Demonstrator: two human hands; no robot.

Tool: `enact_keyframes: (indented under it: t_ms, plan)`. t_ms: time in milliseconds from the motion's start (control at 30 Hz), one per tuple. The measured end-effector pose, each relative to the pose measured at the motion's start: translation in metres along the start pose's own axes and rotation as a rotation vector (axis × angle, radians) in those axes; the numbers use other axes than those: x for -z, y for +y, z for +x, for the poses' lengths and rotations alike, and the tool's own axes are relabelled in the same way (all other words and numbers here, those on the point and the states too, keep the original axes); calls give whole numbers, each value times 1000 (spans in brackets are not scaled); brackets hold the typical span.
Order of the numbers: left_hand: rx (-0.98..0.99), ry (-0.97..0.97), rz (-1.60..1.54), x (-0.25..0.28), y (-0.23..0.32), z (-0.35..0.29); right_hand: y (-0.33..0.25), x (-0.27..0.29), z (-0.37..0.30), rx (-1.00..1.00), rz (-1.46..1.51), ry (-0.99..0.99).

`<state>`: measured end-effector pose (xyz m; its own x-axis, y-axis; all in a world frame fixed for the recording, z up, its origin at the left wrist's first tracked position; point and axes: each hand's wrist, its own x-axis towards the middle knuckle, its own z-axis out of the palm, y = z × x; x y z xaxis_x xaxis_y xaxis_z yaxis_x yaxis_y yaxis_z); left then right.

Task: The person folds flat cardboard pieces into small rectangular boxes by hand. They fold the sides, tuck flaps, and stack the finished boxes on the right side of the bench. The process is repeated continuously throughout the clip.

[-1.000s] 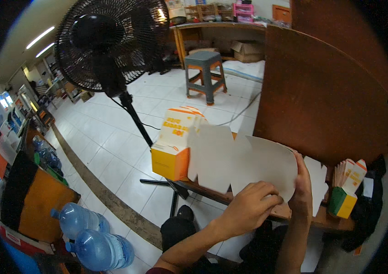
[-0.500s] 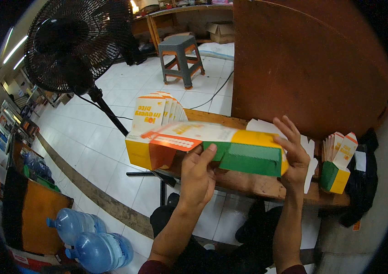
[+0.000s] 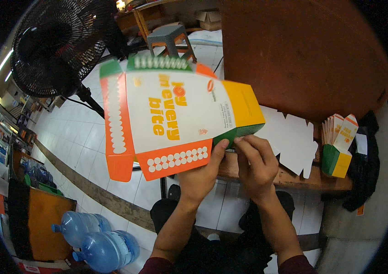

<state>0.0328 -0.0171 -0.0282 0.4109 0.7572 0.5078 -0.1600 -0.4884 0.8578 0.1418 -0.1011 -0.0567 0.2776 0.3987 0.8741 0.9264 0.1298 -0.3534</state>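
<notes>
A partly folded cardboard food box [image 3: 175,114] in white, yellow, orange and green is held up in front of me, its printed white panel facing me and its orange and green flaps spread. My left hand [image 3: 201,182] grips its lower edge, thumb near the corner where an orange flap meets the green side. At the green and yellow end, my right hand [image 3: 259,166] has its fingers bent and pinched against the lower corner. What lies behind the box is hidden.
White unfolded box blanks [image 3: 292,137] lie on a wooden bench [image 3: 244,170]. Nested folded boxes [image 3: 338,146] stand at its right end beside dark cloth [image 3: 368,160]. A brown panel [image 3: 303,59] rises behind. A black fan [image 3: 61,50], grey stool [image 3: 169,39] and blue water bottles [image 3: 105,249] stand around.
The box has turned so its broad printed panel faces me, with flaps fanned upward and left. My right hand has moved from its far end down and left, closing on the lower corner.
</notes>
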Motion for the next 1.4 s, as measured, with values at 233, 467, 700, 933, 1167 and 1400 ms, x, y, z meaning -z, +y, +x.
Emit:
enact_keyframes:
  t_ms: [233,467,700,933,1167,1400]
  plan:
    - [214,-12,-392,11,2,7,3,0,7,88,-92,-2]
    - [-65,-145,-45,21,-6,18,13,12,6,-479,473,-124]
    - [-204,-193,212,22,-18,22,33,25,12,-522,532,-350]
    - [-93,-219,105,-1,-38,12,16,15,8,-765,580,-81]
    - [-137,-159,359,-13,-53,-5,9,2,1,-740,630,36]
    - [36,-121,-27,-18,-47,1,7,-2,2,-705,605,30]
